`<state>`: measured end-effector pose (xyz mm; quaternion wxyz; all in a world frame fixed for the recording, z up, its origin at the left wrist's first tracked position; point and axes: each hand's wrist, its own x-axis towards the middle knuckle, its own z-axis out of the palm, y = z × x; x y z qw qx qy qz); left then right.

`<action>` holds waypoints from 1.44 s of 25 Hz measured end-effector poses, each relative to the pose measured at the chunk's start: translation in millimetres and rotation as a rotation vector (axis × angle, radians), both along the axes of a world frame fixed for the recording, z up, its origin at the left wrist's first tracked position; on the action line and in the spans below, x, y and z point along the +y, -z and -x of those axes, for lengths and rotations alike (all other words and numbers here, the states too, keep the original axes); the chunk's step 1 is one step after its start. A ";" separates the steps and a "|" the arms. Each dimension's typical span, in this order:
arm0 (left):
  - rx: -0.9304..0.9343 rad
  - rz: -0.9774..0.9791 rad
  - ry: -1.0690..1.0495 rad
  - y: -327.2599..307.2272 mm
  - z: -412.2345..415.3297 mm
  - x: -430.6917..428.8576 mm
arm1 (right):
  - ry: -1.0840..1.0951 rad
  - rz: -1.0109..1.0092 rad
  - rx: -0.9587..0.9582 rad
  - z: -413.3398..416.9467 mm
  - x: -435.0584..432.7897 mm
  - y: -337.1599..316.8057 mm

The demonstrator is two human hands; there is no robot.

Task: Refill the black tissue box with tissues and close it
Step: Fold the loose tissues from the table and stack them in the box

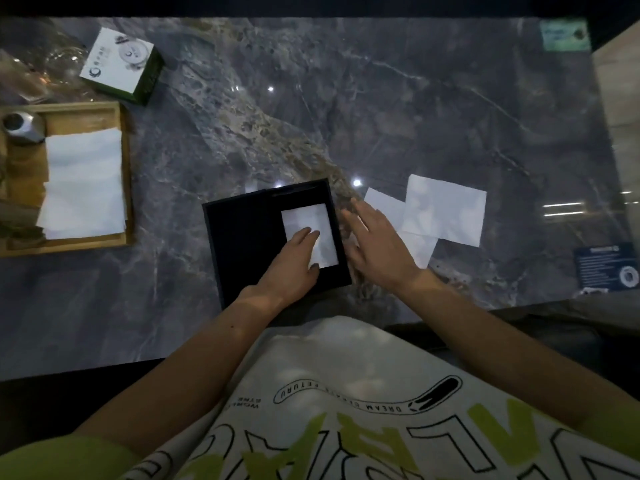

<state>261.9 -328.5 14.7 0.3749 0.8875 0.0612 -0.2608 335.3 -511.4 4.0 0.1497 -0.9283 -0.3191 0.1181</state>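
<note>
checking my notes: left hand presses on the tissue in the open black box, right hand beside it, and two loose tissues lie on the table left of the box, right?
Not quite. In the head view the two loose tissues lie on the table to the right of the black box, beyond the right hand. The rest holds: the left hand presses on the tissue inside the open box.

Both my bare forearms reach forward from the bottom of the view, converging slightly. My left hand (294, 261) is palm down, fingers extended and close together, flat, nothing gripped. My right hand (375, 242) is palm down just beside it, fingers spread and extended forward-left, wrist slightly bent, grip open, holding nothing.
</note>
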 end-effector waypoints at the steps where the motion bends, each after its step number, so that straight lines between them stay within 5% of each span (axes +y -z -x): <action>1: -0.050 0.023 -0.024 -0.1 3.1 0.3 | 0.074 -0.020 0.030 3.8 -3.3 -2.2; 9: -0.293 0.171 -0.047 -8.8 -11.1 -30.2 | 0.445 -0.033 0.117 22.0 -35.6 -13.9; 18: -0.247 0.191 -0.398 -8.0 -42.9 -137.4 | 0.367 -0.082 0.131 -42.5 -129.5 -7.4; 25: -0.003 0.210 -0.815 -8.1 -77.4 -240.1 | 0.258 -0.101 0.192 -117.5 -203.3 3.0; 31: 0.402 0.594 -1.369 5.4 -99.9 -274.9 | 0.135 0.030 0.253 -166.0 -208.7 20.2; 36: 0.433 0.638 -1.560 8.6 -124.9 -291.2 | 0.053 0.096 0.273 -193.1 -209.4 33.3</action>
